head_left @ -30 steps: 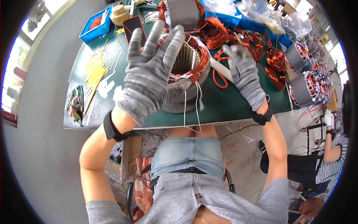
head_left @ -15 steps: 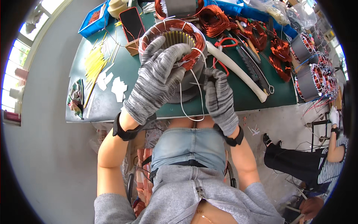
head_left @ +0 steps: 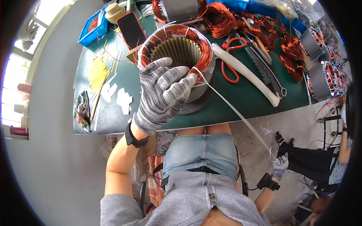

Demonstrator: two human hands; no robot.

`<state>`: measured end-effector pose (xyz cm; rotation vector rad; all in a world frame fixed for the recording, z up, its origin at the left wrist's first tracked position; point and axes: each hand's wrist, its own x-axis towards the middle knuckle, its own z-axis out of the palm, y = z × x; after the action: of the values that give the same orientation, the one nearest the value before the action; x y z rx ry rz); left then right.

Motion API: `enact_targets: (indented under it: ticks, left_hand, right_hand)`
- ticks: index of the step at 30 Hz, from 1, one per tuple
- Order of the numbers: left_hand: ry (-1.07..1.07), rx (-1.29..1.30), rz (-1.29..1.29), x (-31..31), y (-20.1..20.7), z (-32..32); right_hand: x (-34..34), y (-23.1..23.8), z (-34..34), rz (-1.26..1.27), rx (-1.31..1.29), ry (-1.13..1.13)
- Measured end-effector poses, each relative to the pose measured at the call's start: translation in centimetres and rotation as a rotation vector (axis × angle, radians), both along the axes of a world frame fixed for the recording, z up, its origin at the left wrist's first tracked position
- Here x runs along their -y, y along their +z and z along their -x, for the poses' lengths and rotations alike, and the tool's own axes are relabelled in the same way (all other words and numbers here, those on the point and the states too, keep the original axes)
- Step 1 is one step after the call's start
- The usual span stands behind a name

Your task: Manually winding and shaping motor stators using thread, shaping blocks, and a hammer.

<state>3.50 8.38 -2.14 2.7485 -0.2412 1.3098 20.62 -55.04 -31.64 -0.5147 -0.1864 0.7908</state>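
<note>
A motor stator [head_left: 205,56] stands upright on the green table, its ring of copper windings facing up and yellow strips lining its inner slots. White cord is looped around the windings. My gloved left hand [head_left: 158,92] grips the near rim, fingers bent over its inner edge, with the thumb pressed close to a cord loop. From that loop the white cord [head_left: 241,116] runs taut down to the right, past the table edge. At its far end my gloved right hand [head_left: 280,165] is closed on it, well out over the floor.
Red-handled scissors [head_left: 230,73], a long white roll [head_left: 247,75] and hand tools lie right of the stator. Yellow strips [head_left: 98,69], white paper pieces and a phone [head_left: 132,30] are to the left. Copper coils [head_left: 219,20] and finished stators [head_left: 320,79] stand beyond; a co-worker is at right.
My right hand has gone from beside the stator far down and right, drawing the slack cord loop into a straight line. My left hand remains at the near rim.
</note>
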Motion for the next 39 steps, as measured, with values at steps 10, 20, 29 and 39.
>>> enact_targets:
  ticks: [10, 20, 29, 39]
  left_hand:
    - [-0.048, -0.059, -0.093, -1.6, -0.8, 0.3]
    - [0.050, -0.035, -0.145, -0.9, -1.2, 0.4]
    - [0.101, 0.008, -0.191, -0.6, -2.1, 0.3]
    - [0.313, -0.099, 0.170, 2.0, -0.7, -2.1]
  right_hand:
    - [-49.3, 27.6, 7.4, 0.660, 1.526, -0.545]
    - [-46.4, 29.6, 7.0, 0.137, 0.745, 0.407]
    - [-49.6, 24.6, 8.9, -0.555, -0.188, 0.435]
    - [-50.0, 21.8, 8.4, 0.137, 0.602, -0.112]
